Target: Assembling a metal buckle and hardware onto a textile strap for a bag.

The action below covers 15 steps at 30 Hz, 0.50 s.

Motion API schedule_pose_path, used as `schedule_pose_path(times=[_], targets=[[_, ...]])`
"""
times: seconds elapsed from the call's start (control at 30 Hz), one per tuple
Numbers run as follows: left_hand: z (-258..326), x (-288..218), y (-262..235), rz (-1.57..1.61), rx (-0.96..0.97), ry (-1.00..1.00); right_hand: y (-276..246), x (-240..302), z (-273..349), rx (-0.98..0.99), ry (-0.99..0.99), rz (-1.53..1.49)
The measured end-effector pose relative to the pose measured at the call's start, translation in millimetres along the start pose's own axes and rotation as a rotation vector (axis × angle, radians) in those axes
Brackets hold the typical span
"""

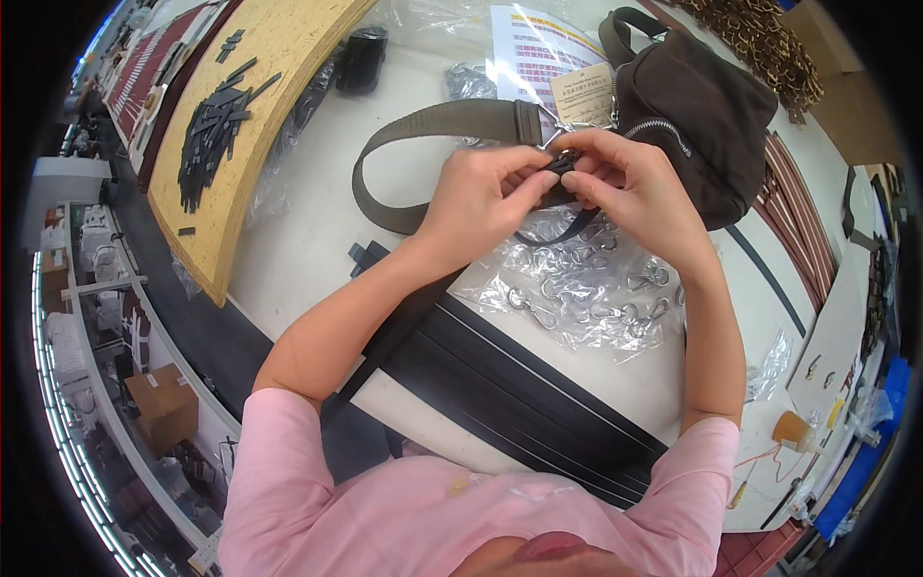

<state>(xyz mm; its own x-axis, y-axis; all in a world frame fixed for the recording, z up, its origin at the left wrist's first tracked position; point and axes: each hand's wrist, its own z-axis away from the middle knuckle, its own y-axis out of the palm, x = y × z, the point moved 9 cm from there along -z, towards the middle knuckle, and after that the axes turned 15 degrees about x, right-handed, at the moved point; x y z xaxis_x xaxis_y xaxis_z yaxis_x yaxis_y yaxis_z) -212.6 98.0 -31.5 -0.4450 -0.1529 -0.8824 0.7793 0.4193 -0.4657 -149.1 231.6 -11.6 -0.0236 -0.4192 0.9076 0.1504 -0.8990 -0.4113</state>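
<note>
Fingers pinching dark strap, brown bag

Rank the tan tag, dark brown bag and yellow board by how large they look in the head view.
1. Yellow board, largest, though cut off at the top
2. Dark brown bag
3. Tan tag, smallest

The left forearm slants up and rightward, while the right forearm rises more steeply and leans in from the other side. The left hand and right hand face each other closely, each pinching between thumb and bent index finger. The left thumb and right thumb point inward, tips just beside each other.
</note>
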Motion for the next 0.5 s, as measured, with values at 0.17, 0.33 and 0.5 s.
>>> schedule_pose_path(times=[0.17,0.33,0.5], targets=[[-6,30,6,0.603,0.120,-0.128,0,5,3,-0.044,-0.053,0.017],[-7,35,6,0.674,0.167,-0.157,-2,7,5,-0.077,-0.045,0.081],[-6,35,7,0.670,0.182,-0.161,-4,13,6,-0.065,-0.023,0.177]])
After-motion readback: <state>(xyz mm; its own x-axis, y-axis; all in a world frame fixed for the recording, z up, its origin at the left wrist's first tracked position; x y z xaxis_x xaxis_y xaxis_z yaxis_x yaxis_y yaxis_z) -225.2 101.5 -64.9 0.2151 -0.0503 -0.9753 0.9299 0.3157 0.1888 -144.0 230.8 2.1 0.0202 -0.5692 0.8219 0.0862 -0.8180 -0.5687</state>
